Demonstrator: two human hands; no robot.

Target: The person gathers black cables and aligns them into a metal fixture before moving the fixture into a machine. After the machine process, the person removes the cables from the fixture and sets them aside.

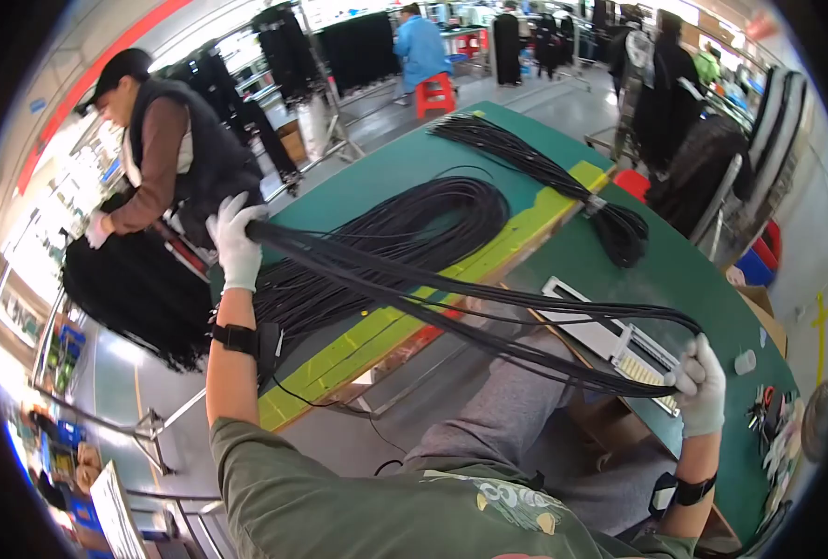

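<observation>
A long bundle of black cables (pixel 461 282) stretches across the front of me, lifted above the green table (pixel 535 270). My left hand (pixel 237 244), in a white glove, is closed round its left end. At the right end the cables bend back in a loop, and my right hand (pixel 701 384), also gloved, is closed on that bend. Beneath the left part of the held cables, a large looped heap of black cables (pixel 451 207) lies on the table. A tied black bundle (pixel 516 160) lies farther back, crossing the yellow-green edge strip (pixel 544 214).
A white slotted tray (pixel 600 335) rests near my right hand, with a small white spool (pixel 745 361) and scissors (pixel 764 401) farther right. At left, a co-worker (pixel 167 149) handles black cables hung on a rack (pixel 135 289). A red stool (pixel 434 95) stands behind the table.
</observation>
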